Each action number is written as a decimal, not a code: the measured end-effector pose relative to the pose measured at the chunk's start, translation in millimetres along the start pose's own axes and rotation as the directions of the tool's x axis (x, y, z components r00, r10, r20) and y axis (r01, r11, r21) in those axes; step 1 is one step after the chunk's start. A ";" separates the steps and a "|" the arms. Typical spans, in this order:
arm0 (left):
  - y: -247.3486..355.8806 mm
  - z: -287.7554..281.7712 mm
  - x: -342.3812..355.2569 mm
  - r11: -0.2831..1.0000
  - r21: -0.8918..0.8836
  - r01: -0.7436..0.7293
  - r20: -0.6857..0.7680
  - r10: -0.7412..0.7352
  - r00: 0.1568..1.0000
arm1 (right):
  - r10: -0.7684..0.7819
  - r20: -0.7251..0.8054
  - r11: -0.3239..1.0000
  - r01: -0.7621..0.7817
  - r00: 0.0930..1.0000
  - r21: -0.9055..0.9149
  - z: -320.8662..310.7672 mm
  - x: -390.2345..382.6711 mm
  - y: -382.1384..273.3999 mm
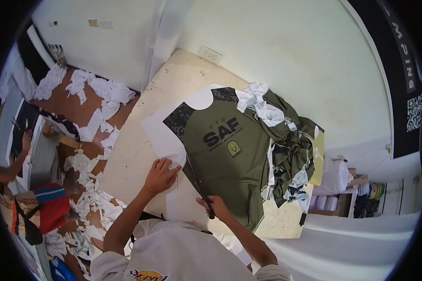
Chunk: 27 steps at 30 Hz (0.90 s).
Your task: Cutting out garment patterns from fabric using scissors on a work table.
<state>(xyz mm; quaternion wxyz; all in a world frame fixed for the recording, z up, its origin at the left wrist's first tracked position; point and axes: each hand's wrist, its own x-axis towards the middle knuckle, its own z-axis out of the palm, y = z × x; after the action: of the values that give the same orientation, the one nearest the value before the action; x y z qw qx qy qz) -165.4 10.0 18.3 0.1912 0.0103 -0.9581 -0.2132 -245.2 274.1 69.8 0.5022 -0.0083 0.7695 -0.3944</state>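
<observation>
Currently, the right hand [216, 208] grips the scissors [199, 186], which point forward and slightly left along the left edge of the green cloth [234, 173] on the table [126, 161], while the left hand [162, 177], whether pinching I cannot tell, touches the white margin [163, 136] beside the blades.

Diffuse, bright light on worktop [131, 164] and on wall [286, 56] beyond its far edge; shadows soft. Floor [56, 110] past left edge dimmer. Fisheye: banner right of worktop [393, 89] bows; corners black. Worktop centre reasonably sharp.
</observation>
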 end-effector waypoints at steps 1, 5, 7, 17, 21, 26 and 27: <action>0.3 -0.5 0.7 1.000 -0.006 -0.009 -0.001 0.009 1.000 | -0.006 0.003 1.000 0.006 1.000 -0.013 -5.6 2.5 1.7; 2.0 -0.2 0.6 1.000 0.018 0.010 -0.006 -0.009 1.000 | 0.003 0.111 0.997 -0.012 0.994 0.074 -21.1 10.1 0.5; 2.5 0.1 -0.2 1.000 0.009 0.020 -0.010 -0.020 1.000 | 0.010 0.133 0.996 -0.021 0.991 0.087 -20.3 9.7 -7.6; 5.0 1.2 -1.8 0.998 0.030 0.051 0.025 -0.052 0.998 | -0.013 0.149 0.995 0.026 0.989 -0.091 -48.5 37.0 -12.7; 4.4 0.1 0.0 0.998 0.050 0.038 0.028 -0.039 0.999 | 0.009 0.174 0.995 0.008 0.985 -0.098 -61.3 45.0 -32.5; 3.8 1.6 -2.9 0.997 0.071 0.015 0.001 -0.015 1.000 | -0.030 0.211 0.982 0.068 0.977 -0.176 -77.7 65.4 -45.1; 4.0 2.2 -2.9 0.998 0.070 0.008 0.009 -0.008 1.000 | -0.029 0.216 0.981 0.069 0.976 -0.182 -80.3 66.7 -47.3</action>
<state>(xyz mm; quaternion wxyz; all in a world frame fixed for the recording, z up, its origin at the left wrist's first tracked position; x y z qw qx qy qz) -163.3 14.9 17.1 0.1853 0.0199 -0.9658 -0.1804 -359.0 262.3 62.5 0.5685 -0.1170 0.7449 -0.3290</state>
